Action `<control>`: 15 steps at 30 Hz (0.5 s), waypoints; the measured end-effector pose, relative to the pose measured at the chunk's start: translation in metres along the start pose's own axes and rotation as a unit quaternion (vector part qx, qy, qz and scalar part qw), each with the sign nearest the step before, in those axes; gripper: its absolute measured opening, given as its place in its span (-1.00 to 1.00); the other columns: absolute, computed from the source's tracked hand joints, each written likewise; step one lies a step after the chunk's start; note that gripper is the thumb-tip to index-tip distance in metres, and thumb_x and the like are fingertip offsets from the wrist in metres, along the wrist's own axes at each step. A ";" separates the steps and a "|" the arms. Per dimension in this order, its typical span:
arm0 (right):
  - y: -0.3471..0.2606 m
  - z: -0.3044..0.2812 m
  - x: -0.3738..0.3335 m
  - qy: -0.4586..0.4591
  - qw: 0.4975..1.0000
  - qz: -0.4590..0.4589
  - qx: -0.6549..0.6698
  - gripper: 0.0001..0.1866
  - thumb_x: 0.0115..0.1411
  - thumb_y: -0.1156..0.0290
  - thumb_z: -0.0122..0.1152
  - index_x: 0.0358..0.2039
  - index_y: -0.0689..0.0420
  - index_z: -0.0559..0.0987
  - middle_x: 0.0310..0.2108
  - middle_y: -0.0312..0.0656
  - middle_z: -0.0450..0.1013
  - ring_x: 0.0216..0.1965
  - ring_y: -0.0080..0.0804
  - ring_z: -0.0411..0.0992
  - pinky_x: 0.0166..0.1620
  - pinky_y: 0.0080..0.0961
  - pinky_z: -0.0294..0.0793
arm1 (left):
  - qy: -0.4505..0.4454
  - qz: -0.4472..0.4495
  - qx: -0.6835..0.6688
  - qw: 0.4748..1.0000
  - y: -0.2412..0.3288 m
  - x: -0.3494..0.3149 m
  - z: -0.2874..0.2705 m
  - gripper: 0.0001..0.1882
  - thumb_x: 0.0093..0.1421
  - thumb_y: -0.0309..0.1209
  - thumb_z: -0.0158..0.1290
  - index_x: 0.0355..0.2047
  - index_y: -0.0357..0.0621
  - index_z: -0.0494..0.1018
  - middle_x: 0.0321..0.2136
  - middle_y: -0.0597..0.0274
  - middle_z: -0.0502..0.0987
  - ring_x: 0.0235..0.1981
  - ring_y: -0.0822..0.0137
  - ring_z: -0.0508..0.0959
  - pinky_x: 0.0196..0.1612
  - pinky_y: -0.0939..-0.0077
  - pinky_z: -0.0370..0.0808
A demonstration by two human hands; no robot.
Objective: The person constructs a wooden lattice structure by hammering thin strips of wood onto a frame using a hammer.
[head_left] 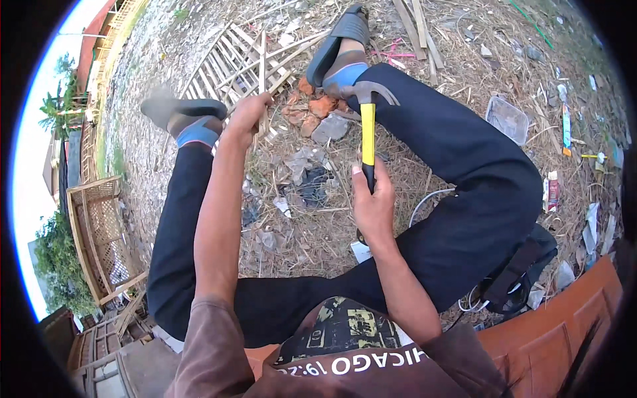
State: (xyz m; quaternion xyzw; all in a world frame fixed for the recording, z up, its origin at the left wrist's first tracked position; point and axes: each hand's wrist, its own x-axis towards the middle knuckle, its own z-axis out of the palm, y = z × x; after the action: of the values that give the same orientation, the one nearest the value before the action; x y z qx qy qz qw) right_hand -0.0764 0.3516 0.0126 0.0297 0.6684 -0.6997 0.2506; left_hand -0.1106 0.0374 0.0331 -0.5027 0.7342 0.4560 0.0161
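My right hand (373, 199) is wrapped round the black grip of a claw hammer (368, 136) with a yellow handle. The metal head points away from me, between my shins and over the right leg's cuff. My left hand (248, 118) is closed on a thin wooden slat (263, 63) near my left foot. Beyond it, a lattice of pale slats (225, 69) lies on the ground. Broken orange bricks (322, 106) and a grey stone (330, 129) sit between my feet, just right of my left hand.
Dry straw and litter cover the ground. A clear plastic tub (507, 120) lies right of my right knee, and a black bag (521, 275) with a white cable is beside my thigh. A woven wooden panel (103, 235) stands at the left. Long boards (419, 30) lie at the far side.
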 end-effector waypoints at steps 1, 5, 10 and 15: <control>-0.002 -0.002 0.000 -0.002 1.000 0.012 0.012 -0.71 0.31 0.28 0.13 -0.07 0.20 0.47 -0.57 -0.24 0.34 -0.54 -0.47 0.31 -0.40 -0.41 0.34 | -0.011 -0.003 -0.015 1.000 -0.001 -0.001 0.005 -0.77 0.05 -0.28 0.09 -0.45 -0.23 0.46 -0.59 0.31 0.31 -0.53 0.44 0.29 -0.51 0.38 0.17; -0.005 0.008 -0.006 -0.014 1.000 0.023 0.004 -0.68 0.30 0.29 0.14 -0.03 0.22 0.45 -0.55 -0.23 0.35 -0.52 -0.46 0.32 -0.38 -0.40 0.35 | 0.013 0.011 -0.025 1.000 -0.008 0.010 -0.009 -0.76 0.05 -0.31 0.06 -0.47 -0.29 0.44 -0.58 0.27 0.32 -0.56 0.42 0.28 -0.51 0.38 0.20; -0.010 0.022 -0.014 -0.024 0.999 0.017 -0.018 -0.66 0.32 0.28 0.14 -0.01 0.23 0.45 -0.52 -0.24 0.37 -0.50 -0.49 0.33 -0.37 -0.42 0.36 | 0.058 0.080 0.061 0.993 -0.018 0.000 0.001 -0.58 0.12 -0.20 0.04 -0.29 -0.42 0.53 -0.40 0.05 0.55 -0.33 0.18 0.50 -0.16 0.32 0.42; -0.001 0.029 -0.022 -0.055 0.998 0.021 -0.027 -0.69 0.32 0.28 0.13 -0.03 0.21 0.46 -0.55 -0.34 0.31 -0.52 -0.56 0.28 -0.41 -0.48 0.32 | 0.116 0.099 0.072 0.986 -0.053 -0.002 0.015 -0.55 0.08 -0.20 0.09 -0.24 -0.43 0.52 -0.35 -0.15 0.59 -0.26 0.10 0.58 -0.12 0.28 0.44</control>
State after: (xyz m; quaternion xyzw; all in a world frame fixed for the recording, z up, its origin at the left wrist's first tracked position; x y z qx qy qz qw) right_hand -0.0494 0.3307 0.0246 -0.0016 0.6718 -0.6764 0.3018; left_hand -0.0762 0.0447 -0.0091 -0.4747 0.8080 0.3403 -0.0781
